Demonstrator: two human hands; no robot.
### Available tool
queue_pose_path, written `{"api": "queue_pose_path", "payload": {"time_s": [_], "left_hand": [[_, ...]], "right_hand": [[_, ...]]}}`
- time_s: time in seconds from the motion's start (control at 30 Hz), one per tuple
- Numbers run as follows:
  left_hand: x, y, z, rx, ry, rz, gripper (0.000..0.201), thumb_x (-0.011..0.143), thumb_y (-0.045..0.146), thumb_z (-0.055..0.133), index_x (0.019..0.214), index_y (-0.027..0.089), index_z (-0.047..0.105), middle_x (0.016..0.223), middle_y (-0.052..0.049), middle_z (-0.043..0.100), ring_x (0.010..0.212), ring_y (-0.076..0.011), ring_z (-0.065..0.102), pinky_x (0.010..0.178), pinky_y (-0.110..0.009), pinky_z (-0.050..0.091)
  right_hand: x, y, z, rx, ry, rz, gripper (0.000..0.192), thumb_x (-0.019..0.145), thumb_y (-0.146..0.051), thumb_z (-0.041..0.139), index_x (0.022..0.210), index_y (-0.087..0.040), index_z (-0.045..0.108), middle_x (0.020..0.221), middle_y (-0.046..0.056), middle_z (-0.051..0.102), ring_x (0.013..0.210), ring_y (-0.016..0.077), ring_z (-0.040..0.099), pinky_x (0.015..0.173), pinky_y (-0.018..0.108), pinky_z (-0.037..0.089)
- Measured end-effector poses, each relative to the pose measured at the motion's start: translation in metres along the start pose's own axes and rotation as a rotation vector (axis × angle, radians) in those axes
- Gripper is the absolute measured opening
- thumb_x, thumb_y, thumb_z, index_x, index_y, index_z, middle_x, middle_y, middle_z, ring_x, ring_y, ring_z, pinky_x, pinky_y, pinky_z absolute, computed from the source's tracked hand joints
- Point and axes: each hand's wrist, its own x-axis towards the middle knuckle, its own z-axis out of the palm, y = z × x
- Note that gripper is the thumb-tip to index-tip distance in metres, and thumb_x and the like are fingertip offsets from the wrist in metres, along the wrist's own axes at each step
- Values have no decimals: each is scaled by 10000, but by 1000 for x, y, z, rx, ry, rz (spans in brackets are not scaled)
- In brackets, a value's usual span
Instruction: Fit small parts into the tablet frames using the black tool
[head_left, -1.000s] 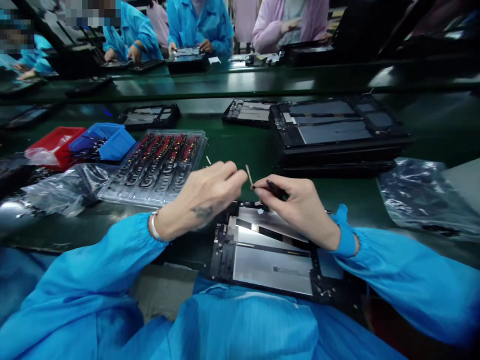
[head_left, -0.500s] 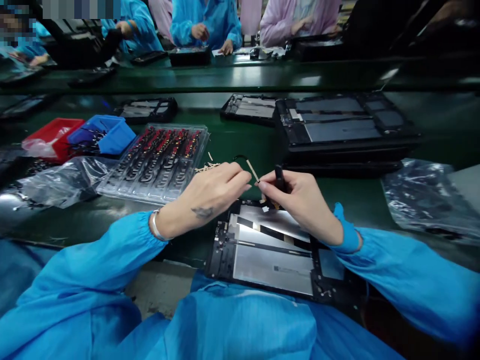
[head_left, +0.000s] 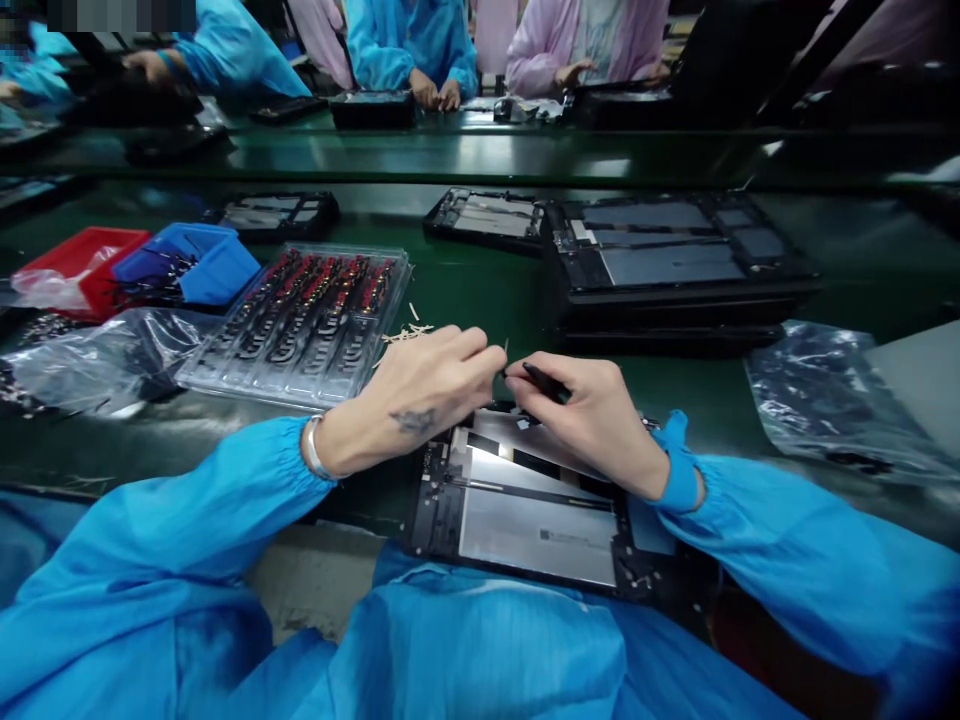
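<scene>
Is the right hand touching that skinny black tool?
Touching. The head view shows the right hand with fingers wrapped around the black tool.

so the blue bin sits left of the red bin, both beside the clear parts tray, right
Not quite. In the head view the blue bin sits right of the red bin, between it and the clear parts tray. Both are beside the tray, as you said.

A green bench (head_left: 480, 290) carries a clear parts tray (head_left: 300, 322), red bin (head_left: 75, 262) and blue bin (head_left: 191, 262). Plastic bags (head_left: 832, 395) lie at both ends. Open tablets (head_left: 667, 250) sit farther back, one (head_left: 525, 500) at the near edge
</scene>
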Motion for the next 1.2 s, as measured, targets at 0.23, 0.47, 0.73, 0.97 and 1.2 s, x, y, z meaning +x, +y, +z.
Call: {"api": "queue_pose_path", "payload": {"time_s": [0.23, 0.47, 0.73, 0.97, 1.2], "left_hand": [[-23, -59, 12, 50, -362, -311, 244, 1040, 241, 444, 1001, 141, 662, 904, -72, 675, 778, -206, 650, 605, -301, 363], [-27, -58, 8, -2, -410, -248, 410, 949, 33, 412, 1282, 82, 646, 1139, -169, 665, 1037, -280, 629, 867, -400, 500], [11, 0, 22, -1389, -39, -592, 308, 988, 431, 595, 1052, 180, 763, 894, -27, 705, 714, -115, 545, 638, -243, 409], [26, -15, 1, -1087, -251, -401, 274, 929, 344, 625, 750, 151, 701, 662, 32, 522, 647, -97, 459, 585, -252, 285], [17, -22, -4, -668, -349, -89, 237, 998, 413, 597, 963, 184, 648, 874, 5, 597, 814, -144, 565, 699, -262, 393]], "right_hand": [[7, -1, -6, 260, 10, 217, 144, 892, -294, 691, 805, -186, 729, 647, -3, 661, 585, 124, 567, 584, 278, 418], [7, 0, -4, 411, 49, 314, 155, 864, -336, 743, 809, -192, 741, 633, -10, 633, 552, 96, 506, 525, 264, 370], [-4, 1, 9, 537, 79, 263, 229, 885, -373, 716, 775, -174, 682, 646, -18, 632, 542, 86, 496, 535, 257, 387], [5, -1, -8, 278, 141, 75, 212, 916, -350, 683, 1067, -204, 712, 876, 7, 702, 733, 112, 587, 653, 246, 460], [7, -3, -7, 220, 101, 58, 106, 902, -234, 656, 821, -174, 690, 740, -15, 645, 674, 95, 542, 614, 233, 418]]}}
